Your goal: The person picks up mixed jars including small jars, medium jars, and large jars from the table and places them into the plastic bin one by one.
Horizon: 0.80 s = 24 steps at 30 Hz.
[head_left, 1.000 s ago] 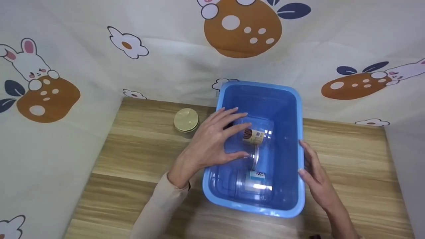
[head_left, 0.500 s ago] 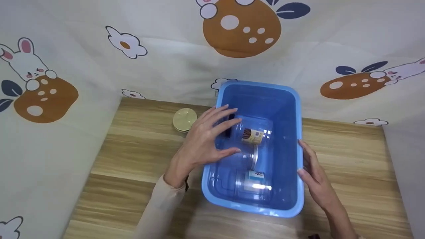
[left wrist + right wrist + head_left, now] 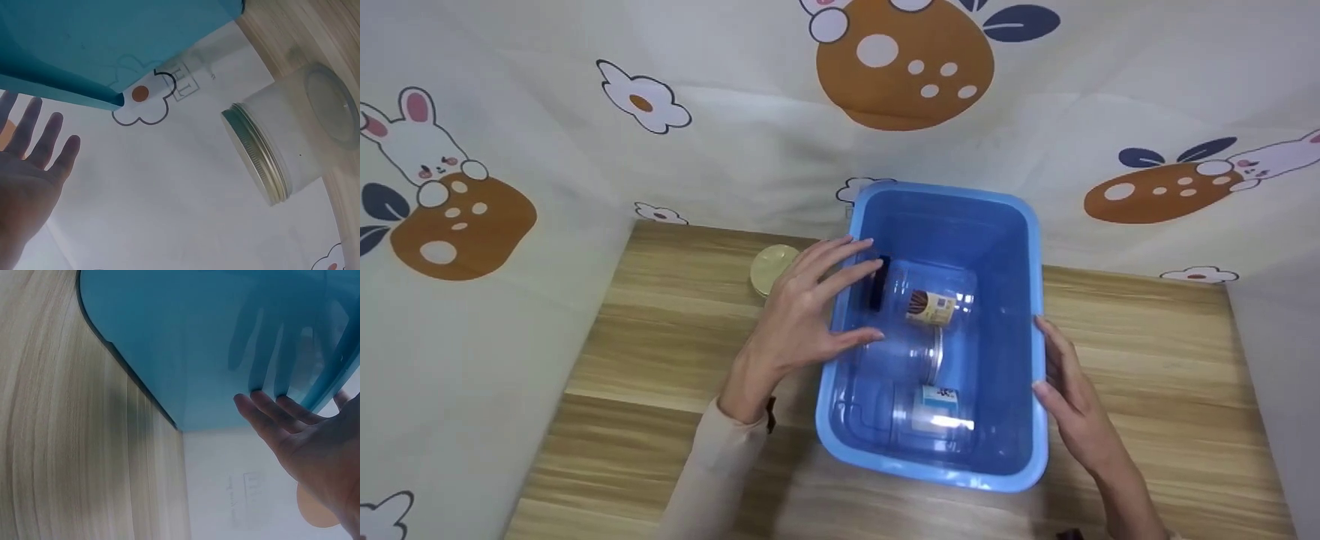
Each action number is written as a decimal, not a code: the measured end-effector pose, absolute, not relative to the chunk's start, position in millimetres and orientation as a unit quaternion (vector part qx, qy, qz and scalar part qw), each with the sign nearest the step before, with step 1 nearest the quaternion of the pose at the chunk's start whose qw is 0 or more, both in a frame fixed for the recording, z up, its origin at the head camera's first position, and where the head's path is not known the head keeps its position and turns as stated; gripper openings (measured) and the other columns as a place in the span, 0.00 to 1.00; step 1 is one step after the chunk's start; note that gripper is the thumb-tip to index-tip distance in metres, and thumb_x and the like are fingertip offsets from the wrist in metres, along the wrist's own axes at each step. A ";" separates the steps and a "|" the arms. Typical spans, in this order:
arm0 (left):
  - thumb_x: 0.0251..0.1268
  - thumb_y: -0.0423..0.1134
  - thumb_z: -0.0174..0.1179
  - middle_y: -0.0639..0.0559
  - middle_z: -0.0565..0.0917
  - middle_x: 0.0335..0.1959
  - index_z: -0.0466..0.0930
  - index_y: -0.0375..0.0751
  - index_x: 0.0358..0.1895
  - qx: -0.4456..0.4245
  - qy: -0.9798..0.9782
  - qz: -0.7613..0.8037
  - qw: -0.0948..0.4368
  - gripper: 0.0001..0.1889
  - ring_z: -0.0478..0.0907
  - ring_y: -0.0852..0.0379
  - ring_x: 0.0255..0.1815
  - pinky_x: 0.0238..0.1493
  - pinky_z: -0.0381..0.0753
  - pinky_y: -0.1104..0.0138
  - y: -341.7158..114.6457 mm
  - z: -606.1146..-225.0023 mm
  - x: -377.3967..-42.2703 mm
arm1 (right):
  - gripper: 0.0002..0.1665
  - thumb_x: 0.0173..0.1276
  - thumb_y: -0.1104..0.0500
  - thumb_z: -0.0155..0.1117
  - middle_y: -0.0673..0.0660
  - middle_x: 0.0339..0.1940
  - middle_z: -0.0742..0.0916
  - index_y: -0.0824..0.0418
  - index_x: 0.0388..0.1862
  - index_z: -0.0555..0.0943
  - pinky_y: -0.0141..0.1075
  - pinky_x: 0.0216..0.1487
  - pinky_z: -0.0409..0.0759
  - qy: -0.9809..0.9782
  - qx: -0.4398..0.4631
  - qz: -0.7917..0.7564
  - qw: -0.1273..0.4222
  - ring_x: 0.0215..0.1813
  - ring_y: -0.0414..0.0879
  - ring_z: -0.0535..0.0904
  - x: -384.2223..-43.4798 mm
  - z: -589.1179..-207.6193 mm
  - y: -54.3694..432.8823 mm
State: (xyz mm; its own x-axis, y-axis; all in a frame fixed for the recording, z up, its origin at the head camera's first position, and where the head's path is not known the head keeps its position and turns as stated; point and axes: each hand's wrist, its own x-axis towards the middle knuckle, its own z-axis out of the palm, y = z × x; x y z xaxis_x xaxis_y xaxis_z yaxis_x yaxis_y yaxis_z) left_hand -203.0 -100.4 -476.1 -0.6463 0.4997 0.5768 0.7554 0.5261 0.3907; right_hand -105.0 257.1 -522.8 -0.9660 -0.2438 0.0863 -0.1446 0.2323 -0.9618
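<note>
A blue plastic tub [image 3: 930, 480] stands on the wooden surface. Inside lie clear jars: one with a cream-and-brown label [image 3: 931, 307], a clear jar with a pale rim [image 3: 936, 356], and one with a blue-and-white label [image 3: 939, 409]. My left hand [image 3: 806, 307] hovers at the tub's left rim, fingers spread and holding nothing. My right hand [image 3: 1072, 397] rests against the outside of the right wall, fingers extended along it in the right wrist view, thumb tip at the rim. Left of the tub is a clear jar with a gold lid [image 3: 771, 268], partly hidden by my left hand.
A dark flat piece [image 3: 879, 285] shows along the tub's inner left side; its kind is unclear. Behind the tub rises a pale cloth backdrop [image 3: 750, 150] printed with rabbits, oranges and flowers. Wood-grain surface [image 3: 660, 337] extends on both sides of the tub.
My left hand has drawn back leftward from over the jars to the tub's left rim, uncovering the dark piece and covering more of the gold-lidded jar. The right hand has stayed put.
</note>
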 end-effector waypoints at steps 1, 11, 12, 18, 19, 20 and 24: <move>0.53 0.69 0.66 0.49 0.71 0.71 0.77 0.47 0.66 -0.368 -0.850 -0.318 0.201 0.41 0.65 0.45 0.72 0.74 0.58 0.51 -101.2 -477.1 -203.5 | 0.40 0.75 0.70 0.47 0.61 0.80 0.58 0.52 0.82 0.51 0.27 0.68 0.65 0.783 -0.124 -0.608 0.039 0.76 0.43 0.61 -104.8 -522.9 257.0; 0.53 0.77 0.57 0.47 0.72 0.70 0.76 0.47 0.67 -0.336 -0.857 -0.331 0.207 0.46 0.66 0.45 0.72 0.74 0.59 0.51 -111.0 -487.8 -206.1 | 0.40 0.74 0.71 0.47 0.62 0.79 0.60 0.54 0.82 0.51 0.27 0.67 0.66 0.777 -0.129 -0.616 0.037 0.75 0.43 0.62 -105.1 -523.0 257.0; 0.53 0.77 0.57 0.47 0.72 0.70 0.76 0.48 0.67 -0.333 -0.858 -0.332 0.206 0.46 0.66 0.45 0.72 0.74 0.59 0.52 -112.0 -487.9 -205.9 | 0.40 0.74 0.70 0.47 0.61 0.80 0.60 0.52 0.82 0.51 0.27 0.67 0.66 0.779 -0.124 -0.613 0.041 0.75 0.43 0.62 -105.1 -523.3 257.5; 0.53 0.76 0.59 0.46 0.73 0.70 0.76 0.48 0.67 -0.323 -0.858 -0.342 0.208 0.45 0.65 0.47 0.72 0.74 0.59 0.54 -116.7 -487.0 -205.4 | 0.40 0.75 0.69 0.46 0.62 0.80 0.59 0.51 0.82 0.50 0.27 0.67 0.65 0.788 -0.120 -0.601 0.047 0.75 0.43 0.61 -105.4 -524.1 258.7; 0.53 0.76 0.59 0.47 0.72 0.70 0.76 0.48 0.67 -0.322 -0.857 -0.344 0.209 0.45 0.65 0.48 0.72 0.73 0.59 0.54 -117.5 -487.3 -205.9 | 0.40 0.75 0.69 0.46 0.62 0.80 0.59 0.51 0.82 0.50 0.27 0.67 0.65 0.789 -0.119 -0.600 0.048 0.75 0.44 0.61 -105.4 -523.8 258.5; 0.53 0.76 0.59 0.47 0.72 0.70 0.76 0.48 0.67 -0.322 -0.856 -0.346 0.210 0.45 0.65 0.48 0.73 0.73 0.60 0.54 -118.4 -487.6 -206.5 | 0.40 0.75 0.69 0.47 0.61 0.80 0.59 0.50 0.82 0.50 0.27 0.67 0.66 0.789 -0.115 -0.601 0.049 0.75 0.43 0.62 -105.2 -523.5 258.3; 0.53 0.76 0.58 0.48 0.71 0.71 0.76 0.47 0.67 -0.315 -0.853 -0.355 0.217 0.45 0.65 0.47 0.72 0.72 0.61 0.52 -122.9 -489.0 -208.6 | 0.41 0.74 0.70 0.47 0.62 0.80 0.59 0.51 0.82 0.51 0.28 0.67 0.66 0.788 -0.116 -0.603 0.045 0.75 0.44 0.62 -105.2 -523.7 257.4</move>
